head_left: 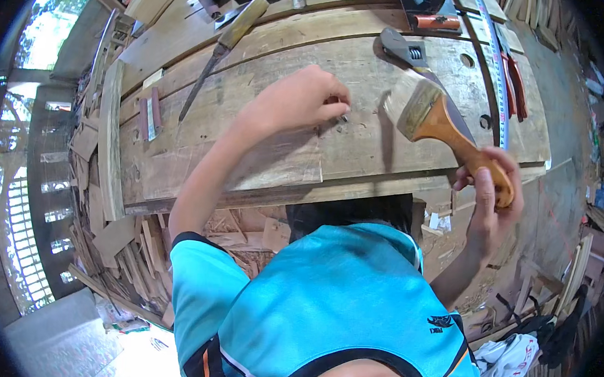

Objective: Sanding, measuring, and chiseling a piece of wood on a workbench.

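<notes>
A person in a turquoise shirt (323, 293) faces a wooden desk (356, 150). The right hand (494, 188) is closed around the handle of a wide brush (449, 127), raised at the desk's right side, bristles pointing far and left. The left hand (307, 97) is loosely curled over the middle; whether it grips anything cannot be told. A wrench (399, 45) lies beyond the brush, a wooden-handled tool (237, 34) at far left.

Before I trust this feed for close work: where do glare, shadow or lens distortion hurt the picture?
Head view: the opening at upper left and the ground at lower left glare brightly; head view: a dark shadow falls on the bench just left of the brush; head view: the bench's long seams curve, and the corners are black.
</notes>
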Available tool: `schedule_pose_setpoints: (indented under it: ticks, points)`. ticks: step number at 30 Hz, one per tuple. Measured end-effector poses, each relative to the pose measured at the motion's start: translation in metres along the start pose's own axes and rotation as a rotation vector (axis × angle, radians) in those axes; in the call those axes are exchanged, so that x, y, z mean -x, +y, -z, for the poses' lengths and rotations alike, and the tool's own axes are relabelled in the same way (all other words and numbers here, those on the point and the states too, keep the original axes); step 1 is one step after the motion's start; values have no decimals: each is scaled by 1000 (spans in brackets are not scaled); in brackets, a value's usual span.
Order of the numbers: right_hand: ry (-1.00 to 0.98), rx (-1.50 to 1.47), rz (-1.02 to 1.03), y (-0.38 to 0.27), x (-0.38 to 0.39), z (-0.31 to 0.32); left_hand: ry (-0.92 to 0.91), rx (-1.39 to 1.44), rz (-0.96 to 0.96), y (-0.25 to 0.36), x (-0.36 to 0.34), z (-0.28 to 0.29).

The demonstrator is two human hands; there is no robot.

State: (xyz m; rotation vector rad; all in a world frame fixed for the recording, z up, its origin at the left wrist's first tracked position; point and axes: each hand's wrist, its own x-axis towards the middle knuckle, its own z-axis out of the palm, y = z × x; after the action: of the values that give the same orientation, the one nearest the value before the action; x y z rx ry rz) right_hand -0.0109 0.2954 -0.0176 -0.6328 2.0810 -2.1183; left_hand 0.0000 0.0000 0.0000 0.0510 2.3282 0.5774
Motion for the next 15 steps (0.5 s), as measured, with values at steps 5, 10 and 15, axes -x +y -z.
schedule_pose_setpoints:
  ticks: [5,10,15]
  points:
    - [-7,211,237,-33,-35,1,634,-94,-316,-2,68,-38]
    - [-398,277,429,-22,-84,-74,714,-248,-84,-26,98,-86]
    - [-578,438,603,-17,-81,-110,773,-95,-177,-52,92,-85]
